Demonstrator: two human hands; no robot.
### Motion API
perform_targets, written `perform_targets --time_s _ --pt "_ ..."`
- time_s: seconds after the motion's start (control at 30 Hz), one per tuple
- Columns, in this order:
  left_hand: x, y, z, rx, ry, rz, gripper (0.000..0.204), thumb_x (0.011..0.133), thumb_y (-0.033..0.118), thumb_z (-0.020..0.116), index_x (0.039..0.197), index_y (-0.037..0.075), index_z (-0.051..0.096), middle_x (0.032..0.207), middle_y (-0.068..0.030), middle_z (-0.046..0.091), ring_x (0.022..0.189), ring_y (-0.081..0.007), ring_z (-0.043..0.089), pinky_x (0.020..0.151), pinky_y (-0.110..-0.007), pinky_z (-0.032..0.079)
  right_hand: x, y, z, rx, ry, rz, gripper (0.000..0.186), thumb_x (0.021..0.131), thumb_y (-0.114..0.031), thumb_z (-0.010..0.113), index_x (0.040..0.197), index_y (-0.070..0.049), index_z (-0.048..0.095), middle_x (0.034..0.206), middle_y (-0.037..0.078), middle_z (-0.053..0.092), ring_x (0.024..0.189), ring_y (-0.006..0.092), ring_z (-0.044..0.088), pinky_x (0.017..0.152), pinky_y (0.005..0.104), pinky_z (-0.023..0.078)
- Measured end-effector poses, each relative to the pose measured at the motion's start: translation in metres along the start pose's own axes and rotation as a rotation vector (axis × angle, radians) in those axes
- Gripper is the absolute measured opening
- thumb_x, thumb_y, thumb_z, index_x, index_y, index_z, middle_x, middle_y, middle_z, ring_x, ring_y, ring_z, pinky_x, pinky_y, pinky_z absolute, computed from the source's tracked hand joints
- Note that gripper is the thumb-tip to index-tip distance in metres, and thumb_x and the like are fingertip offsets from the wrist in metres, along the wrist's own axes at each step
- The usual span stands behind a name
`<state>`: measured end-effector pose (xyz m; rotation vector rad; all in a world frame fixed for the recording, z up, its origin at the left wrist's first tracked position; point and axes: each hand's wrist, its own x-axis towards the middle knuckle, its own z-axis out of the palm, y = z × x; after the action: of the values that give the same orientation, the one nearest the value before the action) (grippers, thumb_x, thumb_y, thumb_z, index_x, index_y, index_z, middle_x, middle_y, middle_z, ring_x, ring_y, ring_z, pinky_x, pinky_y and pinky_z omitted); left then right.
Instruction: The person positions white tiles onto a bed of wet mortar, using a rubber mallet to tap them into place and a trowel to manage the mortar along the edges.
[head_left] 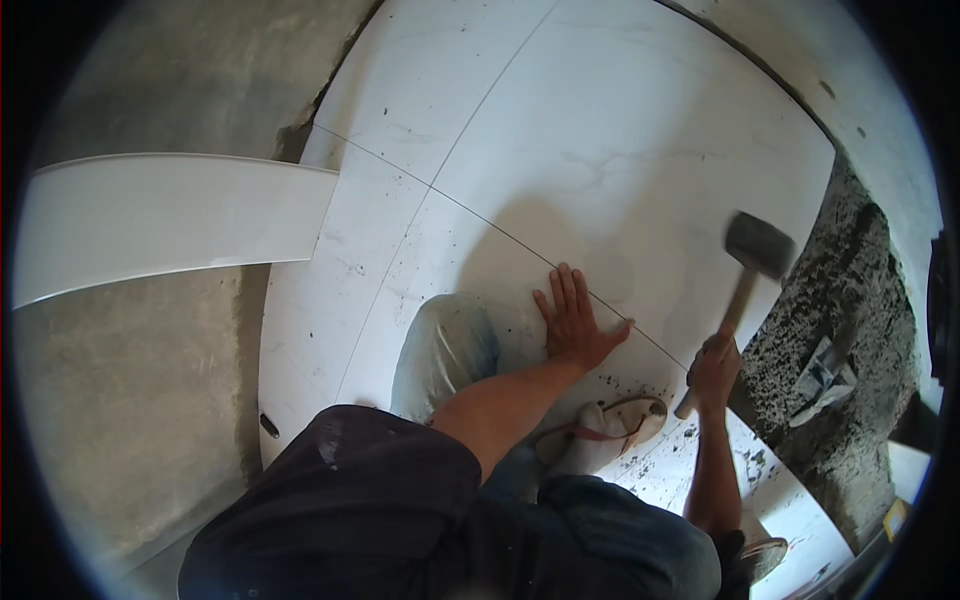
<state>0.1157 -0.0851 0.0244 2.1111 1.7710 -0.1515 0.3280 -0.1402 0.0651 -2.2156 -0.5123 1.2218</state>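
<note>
A: What is held in the right hand [714, 368]?

B: A rubber mallet [742, 285] is gripped there, the fingers being closed round the lower end of its wooden handle. The long axis is inclined from the hand up and to the right; the grey head is carried at the upper end, raised above the large white floor tile [640, 150].

A: How is the left hand [575, 322] shown?

B: It is laid flat on the tile, fingers spread wide and directed away from the body, beside a thin joint line [480, 215]. Nothing is held in it.

A: What else is indicated?

B: A sandalled foot [610, 428] is set between the hands, a bed of grey mortar [850, 340] is seen at the right, and a white strip [170, 220] is laid across the bare screed at the left.
</note>
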Motion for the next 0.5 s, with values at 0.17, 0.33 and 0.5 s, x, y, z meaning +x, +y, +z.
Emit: perform_targets --time_s 0.17,0.33,0.5 --pt "0.015 0.001 0.004 -0.037 0.071 0.027 0.118 0.073 0.071 0.055 0.144 -0.012 0.010 0.153 -0.0304 0.003 0.143 -0.0418 -0.001 0.110 -0.064 -0.001 -0.007 0.000 -0.009 -0.189 -0.065 -0.151 0.058 0.100 -0.047 0.033 0.071 0.001 0.050 0.055 0.007 0.046 0.050 0.0159 0.046 0.049 0.0359 0.038" --pt "0.012 0.009 0.005 -0.059 0.076 0.046 0.118 0.073 0.071 0.057 0.144 -0.012 0.010 0.153 -0.0296 0.004 0.144 -0.0409 0.000 0.110 -0.064 0.001 -0.003 0.043 -0.003 -0.306 0.136 -0.317 0.058 0.100 -0.047 0.035 0.071 0.001 0.047 0.056 0.006 0.044 0.054 0.0140 0.046 0.050 0.0358 0.038" --pt "0.007 0.006 0.008 -0.052 0.070 0.044 0.119 0.073 0.072 0.055 0.145 -0.011 0.009 0.153 -0.0290 0.003 0.144 -0.0401 -0.001 0.110 -0.063 -0.001 -0.020 0.043 0.006 -0.177 0.188 -0.263 0.057 0.100 -0.044 0.036 0.075 0.005 0.050 0.059 0.015 0.050 0.058 0.0245 0.052 0.056 0.0414 0.040"
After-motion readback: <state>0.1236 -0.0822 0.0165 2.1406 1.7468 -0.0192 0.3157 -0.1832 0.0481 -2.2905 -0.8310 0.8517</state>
